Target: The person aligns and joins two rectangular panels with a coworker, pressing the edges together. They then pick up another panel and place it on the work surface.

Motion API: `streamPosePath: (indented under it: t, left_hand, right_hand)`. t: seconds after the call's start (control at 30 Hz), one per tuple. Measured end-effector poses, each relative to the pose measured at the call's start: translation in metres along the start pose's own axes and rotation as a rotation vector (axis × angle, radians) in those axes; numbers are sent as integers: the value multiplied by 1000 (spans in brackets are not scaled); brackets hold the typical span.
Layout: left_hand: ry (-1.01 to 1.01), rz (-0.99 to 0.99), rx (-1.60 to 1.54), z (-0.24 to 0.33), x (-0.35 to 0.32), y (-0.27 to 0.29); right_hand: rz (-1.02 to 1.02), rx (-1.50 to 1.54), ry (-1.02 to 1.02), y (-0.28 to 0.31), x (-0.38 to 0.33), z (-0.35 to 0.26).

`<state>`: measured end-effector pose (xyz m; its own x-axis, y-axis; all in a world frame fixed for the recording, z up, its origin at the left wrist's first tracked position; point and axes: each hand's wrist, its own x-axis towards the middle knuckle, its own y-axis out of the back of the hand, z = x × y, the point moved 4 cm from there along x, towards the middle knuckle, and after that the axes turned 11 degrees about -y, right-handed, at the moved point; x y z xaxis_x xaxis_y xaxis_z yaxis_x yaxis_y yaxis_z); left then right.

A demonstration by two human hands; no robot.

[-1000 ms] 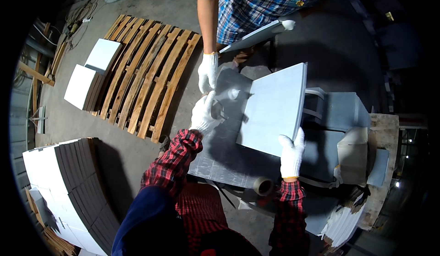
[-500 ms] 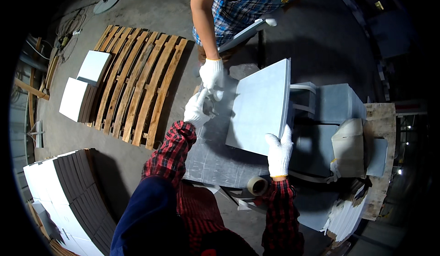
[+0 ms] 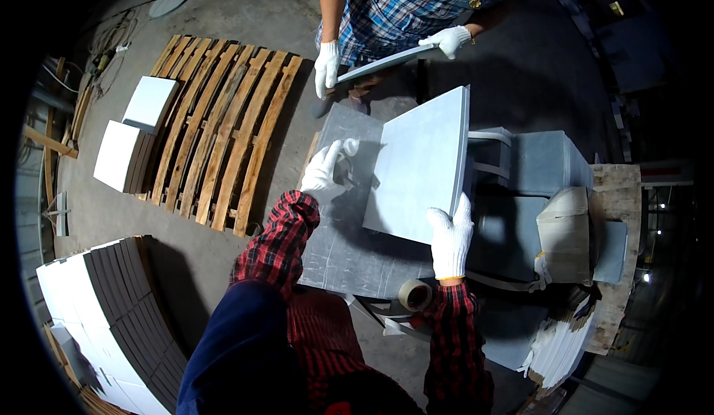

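Note:
My gloved right hand (image 3: pixel 451 240) grips the near right edge of a pale grey square tile (image 3: pixel 416 166), thumb toward its broad face. The tile stands tilted above a dark grey worktop (image 3: pixel 349 255). Left of it, my gloved left hand (image 3: pixel 321 178) is closed around a small object with a white rounded end; the fingers hide its kind. Across the worktop, a co-worker's two gloved hands (image 3: pixel 327 69) hold another thin tile (image 3: pixel 390 62) by its ends, seen nearly edge-on.
A tape roll (image 3: pixel 415 295) sits at the worktop's near edge. Right of the tile are strapped grey stacks (image 3: pixel 539 163) and a torn carton (image 3: pixel 563 229). A wooden pallet (image 3: pixel 223 132) lies left, beside white boxes (image 3: pixel 150 104). More white boxes (image 3: pixel 89 314) are stacked at the lower left.
The co-worker's hand has drawn back from beside my left hand and now holds the far tile. My right hand stays on the near tile, which has barely moved.

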<state>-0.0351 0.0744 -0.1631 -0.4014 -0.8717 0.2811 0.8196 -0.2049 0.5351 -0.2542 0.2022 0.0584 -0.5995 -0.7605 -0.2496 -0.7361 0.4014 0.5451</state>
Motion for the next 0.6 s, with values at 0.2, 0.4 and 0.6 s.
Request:
streamPosePath:
  t: [0.2,0.4,0.6]
  left_hand:
    - [149,-143,-104,23,0,31]
    - [118,35,31,-26,-53,26]
    - [219,77,11,-11,-95,46]
  right_hand:
    - [-4,16,27,3,8,10]
    - [55,-115,69,1,8,5]
    - [77,-291,9,3,-8,-23]
